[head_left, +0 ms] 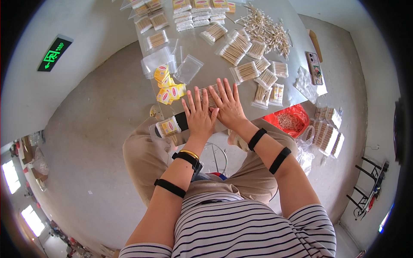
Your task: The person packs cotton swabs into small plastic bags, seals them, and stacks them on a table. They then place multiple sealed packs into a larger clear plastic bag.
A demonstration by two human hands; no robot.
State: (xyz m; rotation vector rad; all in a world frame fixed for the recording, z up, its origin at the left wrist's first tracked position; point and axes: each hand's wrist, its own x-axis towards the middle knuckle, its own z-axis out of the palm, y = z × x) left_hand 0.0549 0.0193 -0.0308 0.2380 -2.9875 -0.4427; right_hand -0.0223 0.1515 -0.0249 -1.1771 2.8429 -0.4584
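- Resting side by side, the left hand (200,122) and the right hand (232,113) lie palm down at the near edge of the tabletop (210,56).
- Beneath their fingers (198,97) is a flat row of cotton swabs (211,99), part covered; the fingers are straight and spread, laid over the swabs, with no grip around anything to be seen.
- Yellow cards (173,92) left of the hands bear red patches; their print is too small to make out.
- A bagged swab packet (168,127) beside the left wrist carries a similar label, and sits partly on a dark strip (182,121) whose far end is hidden by that hand.
- Green and black, the wall sign (54,53) shows a running figure and an arrow, plus smaller characters.
- Stacked labelled packs (201,6) are cut off by the upper edge.
- Clear bags (189,69) overlap, their borders hard to tell apart.
- Swabs inside the red bag (303,112) beside the tabletop blur together; how deep they go is hidden.
- A patterned phone (315,69) lies at the right edge, its markings indistinct.
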